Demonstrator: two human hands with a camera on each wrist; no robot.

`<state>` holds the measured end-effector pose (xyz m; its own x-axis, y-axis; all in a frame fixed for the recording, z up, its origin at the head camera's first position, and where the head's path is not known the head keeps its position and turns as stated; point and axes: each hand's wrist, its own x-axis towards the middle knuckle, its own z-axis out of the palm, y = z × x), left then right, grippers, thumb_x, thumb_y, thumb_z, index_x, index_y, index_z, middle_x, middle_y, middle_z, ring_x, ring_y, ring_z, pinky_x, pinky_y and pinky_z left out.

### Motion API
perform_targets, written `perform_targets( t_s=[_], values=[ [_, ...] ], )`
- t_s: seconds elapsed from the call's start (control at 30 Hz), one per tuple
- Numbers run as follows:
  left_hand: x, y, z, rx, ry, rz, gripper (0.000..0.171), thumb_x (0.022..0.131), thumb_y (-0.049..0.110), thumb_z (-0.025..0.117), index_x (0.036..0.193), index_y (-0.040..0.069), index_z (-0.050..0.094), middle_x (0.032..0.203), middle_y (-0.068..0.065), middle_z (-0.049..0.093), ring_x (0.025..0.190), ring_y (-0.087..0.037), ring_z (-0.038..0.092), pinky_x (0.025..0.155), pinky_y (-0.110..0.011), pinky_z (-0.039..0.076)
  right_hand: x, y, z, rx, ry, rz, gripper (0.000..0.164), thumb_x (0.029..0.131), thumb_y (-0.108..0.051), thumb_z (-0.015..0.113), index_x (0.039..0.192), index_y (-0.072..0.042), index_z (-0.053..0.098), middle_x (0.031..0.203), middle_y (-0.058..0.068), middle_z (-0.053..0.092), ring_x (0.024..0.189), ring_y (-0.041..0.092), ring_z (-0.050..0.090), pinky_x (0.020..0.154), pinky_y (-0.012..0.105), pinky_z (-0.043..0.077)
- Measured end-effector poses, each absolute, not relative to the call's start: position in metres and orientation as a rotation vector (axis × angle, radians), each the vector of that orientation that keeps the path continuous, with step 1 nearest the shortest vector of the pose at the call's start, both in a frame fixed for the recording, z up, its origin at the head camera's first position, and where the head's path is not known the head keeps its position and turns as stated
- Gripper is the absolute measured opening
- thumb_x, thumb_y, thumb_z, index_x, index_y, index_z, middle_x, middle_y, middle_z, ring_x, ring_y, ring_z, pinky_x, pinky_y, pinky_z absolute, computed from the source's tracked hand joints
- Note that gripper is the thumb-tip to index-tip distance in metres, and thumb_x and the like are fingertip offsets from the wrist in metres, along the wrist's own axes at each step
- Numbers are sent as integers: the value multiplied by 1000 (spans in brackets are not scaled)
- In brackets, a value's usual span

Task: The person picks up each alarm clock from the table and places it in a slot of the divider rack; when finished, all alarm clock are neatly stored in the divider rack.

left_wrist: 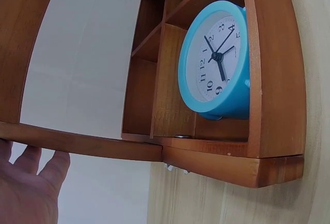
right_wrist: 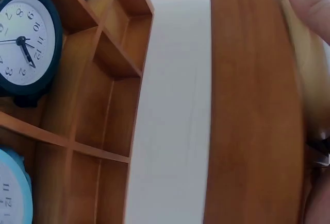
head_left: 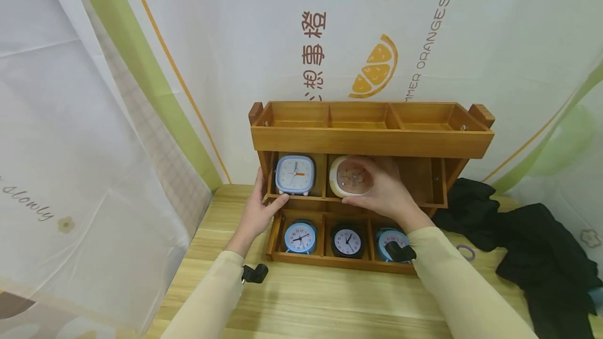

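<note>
A three-tier wooden organizer box (head_left: 372,143) stands on the table. My left hand (head_left: 256,211) holds the left end of its middle tier, thumb at the front edge; its fingertips touch a wooden side strip (left_wrist: 77,144) in the left wrist view. Near that thumb, a blue-rimmed square alarm clock (head_left: 295,171) sits in the left compartment. My right hand (head_left: 386,187) grips a cream-rimmed rounded clock (head_left: 335,176) with a brownish front, at the middle compartment. Its cream body (right_wrist: 304,54) shows partly in the right wrist view.
The bottom tier holds a light blue alarm clock (head_left: 300,237), a black one (head_left: 346,240) and another blue one (head_left: 383,237), partly covered by the right wrist camera. Black cloth (head_left: 532,250) and a purple ring (head_left: 466,252) lie at right. A printed curtain (head_left: 264,56) hangs behind.
</note>
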<state>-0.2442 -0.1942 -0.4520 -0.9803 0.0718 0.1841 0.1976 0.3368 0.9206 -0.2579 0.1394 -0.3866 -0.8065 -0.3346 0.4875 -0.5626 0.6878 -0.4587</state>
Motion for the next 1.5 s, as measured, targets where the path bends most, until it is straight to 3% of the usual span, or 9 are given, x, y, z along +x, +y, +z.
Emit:
perform_targets(
  t_s=[0.17, 0.57, 0.8, 1.0, 1.23, 1.33, 1.5],
  values=[
    [-245, -194, -450, -260, -2480, -1730, 106, 100, 41, 72, 169, 25, -6, 175, -7, 1, 158, -36, 17, 121, -55, 33, -262, 136, -387, 654, -2601, 804, 93, 67, -46, 99, 146, -23, 56, 146, 15, 46, 139, 42, 39, 117, 68, 23],
    [-244, -195, -449, -250, -2495, -1719, 106, 100, 41, 72, 169, 22, -6, 175, -6, 1, 158, -35, 18, 121, -54, 32, -263, 135, -390, 649, -2643, 740, 83, 77, -40, 94, 147, -19, 53, 149, 15, 47, 144, 40, 34, 120, 70, 18],
    [-244, -196, -452, -252, -2490, -1715, 106, 100, 41, 72, 169, 20, -5, 175, -6, 1, 158, -35, 18, 121, -56, 32, -262, 135, -391, 649, -2643, 749, 84, 77, -43, 93, 148, -22, 54, 150, 13, 46, 145, 39, 34, 119, 72, 18],
    [-243, -195, -451, -254, -2491, -1714, 106, 99, 44, 72, 169, 23, -5, 175, -4, 0, 159, -34, 18, 121, -56, 32, -255, 142, -392, 682, -2621, 724, 93, 74, -53, 93, 152, -26, 50, 154, 10, 44, 146, 37, 34, 118, 73, 18],
    [-242, -195, -451, -256, -2490, -1719, 106, 100, 43, 72, 169, 22, -5, 175, -4, -1, 159, -34, 17, 121, -54, 32, -237, 158, -406, 784, -2473, 612, 104, 68, -51, 97, 153, -14, 52, 158, 16, 41, 147, 41, 33, 118, 71, 19],
    [-242, -195, -451, -254, -2492, -1712, 105, 100, 43, 72, 169, 23, -5, 175, -4, 0, 159, -34, 18, 121, -54, 32, -229, 166, -416, 812, -2384, 599, 100, 73, -66, 88, 149, -10, 56, 159, 17, 41, 148, 42, 33, 117, 72, 20],
    [-242, -196, -450, -253, -2503, -1709, 106, 100, 45, 71, 169, 24, -6, 175, -4, -1, 159, -33, 17, 121, -54, 33, -214, 179, -432, 820, -2310, 548, 99, 83, -85, 58, 146, -8, 58, 158, 22, 42, 148, 46, 33, 114, 76, 20]
  ],
)
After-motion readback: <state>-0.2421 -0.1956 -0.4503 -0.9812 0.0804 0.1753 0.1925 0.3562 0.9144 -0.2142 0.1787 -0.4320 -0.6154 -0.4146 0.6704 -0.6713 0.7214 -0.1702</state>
